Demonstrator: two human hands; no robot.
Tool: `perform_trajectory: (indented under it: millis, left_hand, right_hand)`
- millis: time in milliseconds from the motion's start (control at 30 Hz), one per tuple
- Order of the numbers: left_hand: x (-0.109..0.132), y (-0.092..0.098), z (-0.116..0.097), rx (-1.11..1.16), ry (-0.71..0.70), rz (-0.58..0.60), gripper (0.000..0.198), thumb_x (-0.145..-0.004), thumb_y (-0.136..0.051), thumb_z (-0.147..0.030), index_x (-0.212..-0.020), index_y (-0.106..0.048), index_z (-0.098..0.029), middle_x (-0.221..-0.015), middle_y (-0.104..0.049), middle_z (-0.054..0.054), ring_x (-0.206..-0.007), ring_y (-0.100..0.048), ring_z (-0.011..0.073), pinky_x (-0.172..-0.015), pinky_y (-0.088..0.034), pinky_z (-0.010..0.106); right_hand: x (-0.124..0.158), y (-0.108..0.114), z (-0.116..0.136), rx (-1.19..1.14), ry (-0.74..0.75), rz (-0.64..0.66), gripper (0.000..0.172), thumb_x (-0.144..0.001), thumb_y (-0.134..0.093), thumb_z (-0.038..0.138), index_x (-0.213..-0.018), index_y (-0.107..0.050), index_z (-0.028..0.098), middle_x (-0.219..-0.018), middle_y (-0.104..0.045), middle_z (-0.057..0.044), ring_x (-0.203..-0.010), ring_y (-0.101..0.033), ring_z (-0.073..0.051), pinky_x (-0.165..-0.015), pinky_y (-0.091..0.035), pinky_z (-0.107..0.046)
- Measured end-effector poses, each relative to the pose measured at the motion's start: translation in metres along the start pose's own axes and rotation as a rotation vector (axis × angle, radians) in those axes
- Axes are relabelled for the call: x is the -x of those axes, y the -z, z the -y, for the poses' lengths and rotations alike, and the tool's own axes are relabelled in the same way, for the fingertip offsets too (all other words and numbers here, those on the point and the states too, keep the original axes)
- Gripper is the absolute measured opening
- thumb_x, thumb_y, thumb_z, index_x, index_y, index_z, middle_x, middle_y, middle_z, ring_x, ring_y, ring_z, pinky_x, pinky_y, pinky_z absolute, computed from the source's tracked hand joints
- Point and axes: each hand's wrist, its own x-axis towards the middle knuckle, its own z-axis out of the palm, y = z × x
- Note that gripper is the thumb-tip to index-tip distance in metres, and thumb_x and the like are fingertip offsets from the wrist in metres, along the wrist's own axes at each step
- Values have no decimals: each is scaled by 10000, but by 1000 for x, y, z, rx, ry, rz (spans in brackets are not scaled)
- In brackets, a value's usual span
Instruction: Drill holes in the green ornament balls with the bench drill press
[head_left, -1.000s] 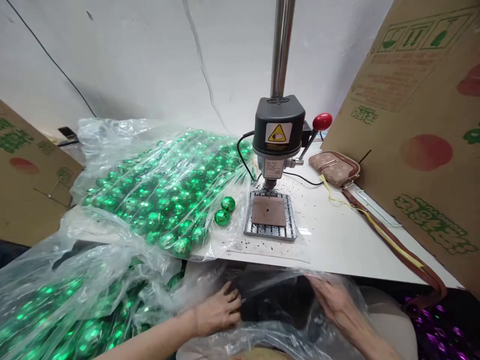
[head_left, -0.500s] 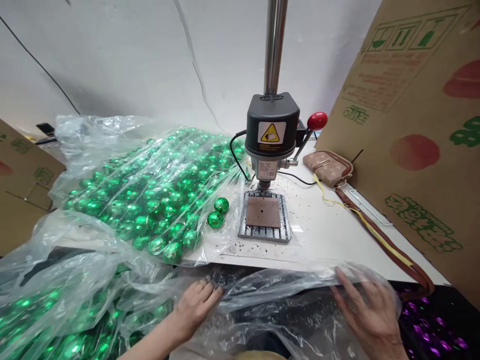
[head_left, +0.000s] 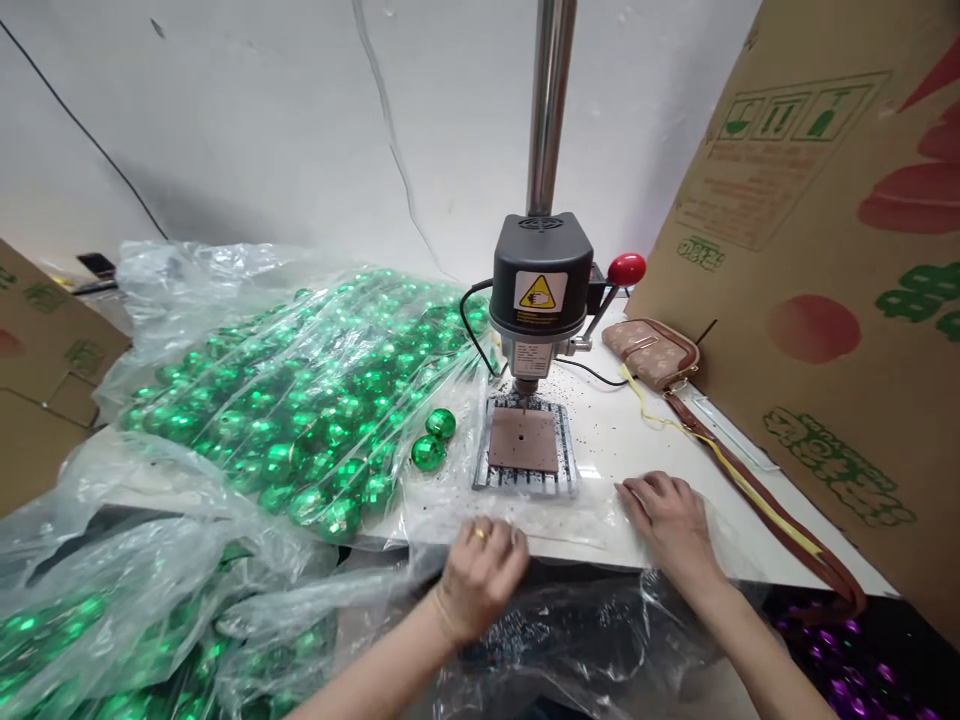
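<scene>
My left hand (head_left: 486, 572), with a ring on one finger, is curled around the edge of a clear plastic sheet (head_left: 555, 640) at the table's front edge. Farther right, my right hand (head_left: 667, 520) rests on the tabletop, its bent fingers closed on the same sheet. Between and beyond the hands stands a small drill press (head_left: 541, 290) with a red-knobbed lever (head_left: 626, 268). On its slotted base (head_left: 480, 475) lies a brown square plate (head_left: 523, 455) with a hole. Two loose shiny green balls (head_left: 440, 424) sit left of the base.
Many green balls (head_left: 300, 400) lie under clear plastic on the left, with more at lower left. A patterned purse (head_left: 651, 352) with a brown strap (head_left: 765, 500) lies at right. Cardboard boxes (head_left: 810, 400) flank the table (head_left: 600, 440). Purple shiny pieces (head_left: 847, 670) are at lower right.
Both hands have moved up onto the table's front edge, drawing the plastic sheet with them toward the drill press base. The left hand also shifted right, the right hand left.
</scene>
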Motion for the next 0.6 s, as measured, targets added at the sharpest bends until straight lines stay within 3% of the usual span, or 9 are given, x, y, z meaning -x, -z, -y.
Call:
perform_trajectory:
  millis: [67,167,267,333,500,600]
  left_hand:
    - [9,-20,19,5,84,50,228,-908,-470,-58,-781,-633,-153,-781,-583,82,-732,-522,198,-701,-465,338]
    - [20,-38,53,98,173,159,258,-926,-441,-58,-777,-621,-166,-778,-554,67,-746,-499,195,-710,-471,321]
    - [25,-42,64,182,206,260,243,-945,-460,-96,-1042,-666,-180,-866,-550,68,-810,-513,200,-754,-481,333]
    - [26,-40,61,215,221,283,333,-962,-470,-130,-1240,-624,-230,-940,-540,76,-867,-524,204,-793,-483,344]
    - [24,-40,58,275,275,291,306,-984,-509,-235,-1257,-643,-274,-943,-500,57,-855,-507,177,-759,-463,299]
    - [24,-40,61,295,296,281,300,-988,-509,-240,-1249,-654,-269,-924,-493,45,-833,-498,160,-735,-449,278]
  right_hand:
    - [-9,4,-3,-37,-23,84,369,-950,-431,470,-878,-720,251,-875,-672,-71,-834,-559,-233,-743,-406,-371]
    - [-27,16,-7,-128,-37,204,403,-922,-447,525,-824,-727,253,-818,-675,-67,-766,-590,-213,-675,-395,-331]
    - [-57,25,-3,-242,-72,270,435,-896,-469,592,-815,-726,252,-734,-683,-54,-652,-593,-188,-590,-356,-301]
    - [-85,23,7,-329,-105,248,445,-891,-475,616,-930,-724,249,-751,-695,-58,-669,-606,-195,-609,-386,-312]
    - [-161,-15,53,-632,-124,156,499,-902,-556,517,-1278,-562,189,-1152,-657,-95,-892,-643,-151,-784,-535,-309]
    - [-194,-41,81,-762,-131,125,426,-909,-591,451,-1210,-571,149,-1186,-619,-88,-1005,-625,-158,-857,-562,-352]
